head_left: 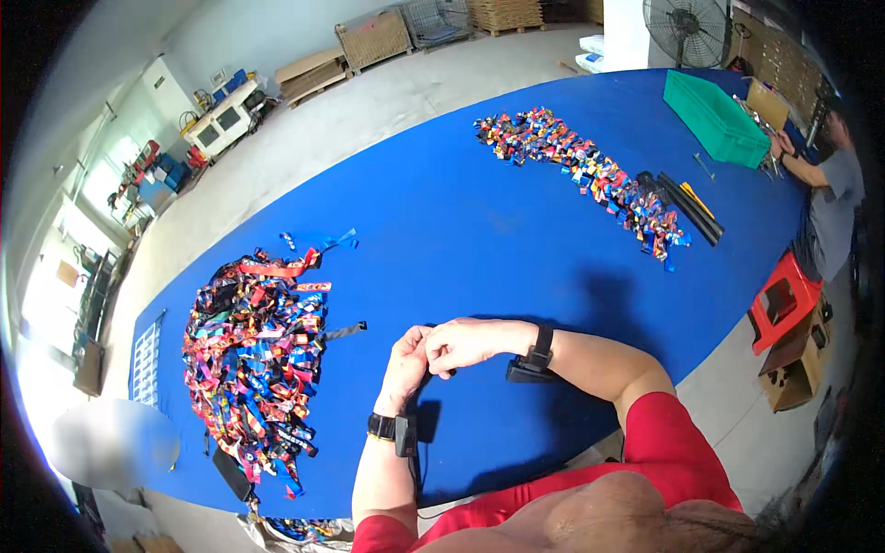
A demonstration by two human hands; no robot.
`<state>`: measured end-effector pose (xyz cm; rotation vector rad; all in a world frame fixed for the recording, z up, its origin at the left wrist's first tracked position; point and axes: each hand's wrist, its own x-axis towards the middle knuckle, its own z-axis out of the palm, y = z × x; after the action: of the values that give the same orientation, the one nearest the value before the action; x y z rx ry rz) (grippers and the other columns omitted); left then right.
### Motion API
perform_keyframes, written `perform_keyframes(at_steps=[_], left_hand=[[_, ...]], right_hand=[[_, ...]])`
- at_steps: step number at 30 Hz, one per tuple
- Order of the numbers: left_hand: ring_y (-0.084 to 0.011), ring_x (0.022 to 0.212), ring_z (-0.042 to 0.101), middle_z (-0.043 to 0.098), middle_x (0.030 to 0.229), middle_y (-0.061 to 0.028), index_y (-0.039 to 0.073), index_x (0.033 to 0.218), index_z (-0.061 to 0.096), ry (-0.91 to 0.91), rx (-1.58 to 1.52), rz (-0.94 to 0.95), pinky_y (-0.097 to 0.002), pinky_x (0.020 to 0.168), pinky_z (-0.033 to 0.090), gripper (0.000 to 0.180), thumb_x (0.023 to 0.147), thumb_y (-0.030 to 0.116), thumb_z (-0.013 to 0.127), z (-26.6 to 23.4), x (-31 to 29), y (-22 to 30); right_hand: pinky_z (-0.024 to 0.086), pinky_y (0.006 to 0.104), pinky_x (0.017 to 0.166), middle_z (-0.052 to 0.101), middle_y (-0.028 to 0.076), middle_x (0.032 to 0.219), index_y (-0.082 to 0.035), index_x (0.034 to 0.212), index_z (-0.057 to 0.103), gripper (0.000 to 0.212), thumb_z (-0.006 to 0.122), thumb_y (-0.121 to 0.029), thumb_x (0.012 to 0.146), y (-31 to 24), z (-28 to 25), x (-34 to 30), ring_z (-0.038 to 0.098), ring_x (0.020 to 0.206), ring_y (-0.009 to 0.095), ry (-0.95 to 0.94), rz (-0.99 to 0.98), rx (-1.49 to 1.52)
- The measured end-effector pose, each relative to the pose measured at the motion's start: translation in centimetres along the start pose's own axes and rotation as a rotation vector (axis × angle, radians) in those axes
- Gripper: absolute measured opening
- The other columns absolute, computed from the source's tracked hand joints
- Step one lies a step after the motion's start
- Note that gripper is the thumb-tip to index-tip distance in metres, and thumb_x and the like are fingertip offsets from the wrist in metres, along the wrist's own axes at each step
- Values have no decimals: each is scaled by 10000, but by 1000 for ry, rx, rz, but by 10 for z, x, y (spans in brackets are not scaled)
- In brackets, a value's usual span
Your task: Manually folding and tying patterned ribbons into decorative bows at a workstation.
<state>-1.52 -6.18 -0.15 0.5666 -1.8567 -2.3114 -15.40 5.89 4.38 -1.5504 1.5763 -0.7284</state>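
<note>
My left hand (404,367) and my right hand (466,344) meet over the near middle of the blue table (461,249). Both have curled fingers pressed together at the fingertips. Whatever they pinch is hidden or too small to name; only a dark bit shows below the fingers. To the left lies a large heap of multicoloured printed fabric straps (253,369), with a grey strap end (347,330) sticking out toward my left hand. Farther off to the right runs a long row of small folded strap pieces (590,170). Neither hand touches either pile.
At the far right stand a green plastic crate (717,118) and a co-worker (834,198) handling things beside it. Black and yellow strips (691,207) lie past the row's near end. A red stool (785,302) and a cardboard box (795,373) stand off the table's right edge.
</note>
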Motion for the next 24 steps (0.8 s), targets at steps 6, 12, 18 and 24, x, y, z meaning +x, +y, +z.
perform_keyframes(at_steps=[6,12,18,24], left_hand=[[-125,727,621,666,864,-58,7,1003,587,23,30,49,-256,656,525,200,1053,134,441,0,0,0],[-142,724,634,657,861,-70,-3,1051,582,33,54,91,-274,692,533,178,1046,127,461,-5,1,-7],[-192,703,689,703,976,-152,-21,1101,570,53,76,-30,-312,742,558,177,1032,124,495,10,-12,18],[-187,692,692,710,967,-147,-9,1088,592,131,97,-54,-306,715,566,173,1023,134,519,21,-12,18]], right_hand=[[499,333,667,704,42,834,-98,810,716,130,698,-227,799,9,0,-6,637,776,154,-6,-115,41],[496,340,945,647,89,1146,-49,1171,625,305,678,-211,918,24,-11,-20,616,1053,183,-196,-113,215],[403,341,1079,562,122,1334,-12,1357,493,432,604,-205,988,69,-10,-70,524,1249,190,-390,-22,692],[407,345,1083,533,110,1372,-8,1342,501,389,588,-158,993,84,2,-125,516,1271,204,-300,-152,683]])
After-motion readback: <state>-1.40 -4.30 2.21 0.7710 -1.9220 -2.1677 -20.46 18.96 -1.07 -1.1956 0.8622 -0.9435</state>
